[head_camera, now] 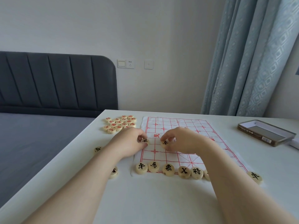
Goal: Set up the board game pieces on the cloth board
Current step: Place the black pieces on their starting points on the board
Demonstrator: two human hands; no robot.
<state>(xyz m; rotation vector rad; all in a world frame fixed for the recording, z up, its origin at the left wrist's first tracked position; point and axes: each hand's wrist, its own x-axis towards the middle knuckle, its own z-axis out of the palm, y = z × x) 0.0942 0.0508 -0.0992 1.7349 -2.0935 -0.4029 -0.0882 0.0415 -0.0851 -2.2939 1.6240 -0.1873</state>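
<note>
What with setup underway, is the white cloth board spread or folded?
Spread: the white cloth board lies flat on the white table, red grid showing.

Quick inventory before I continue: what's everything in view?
cloth board: one, white with red grid, on table
near row pieces: seven visible, black-marked, board's near edge
loose pieces: two, black-marked, table left of board
red-marked pile: count unclear, tan, beyond board's far-left corner
box: one, brown, table's right
table: one, white
bed: one, grey, left of table
curtain: one, blue, behind right
left hand: pinches black-marked piece, board's left edge
right hand: pinches second piece beside it
</note>
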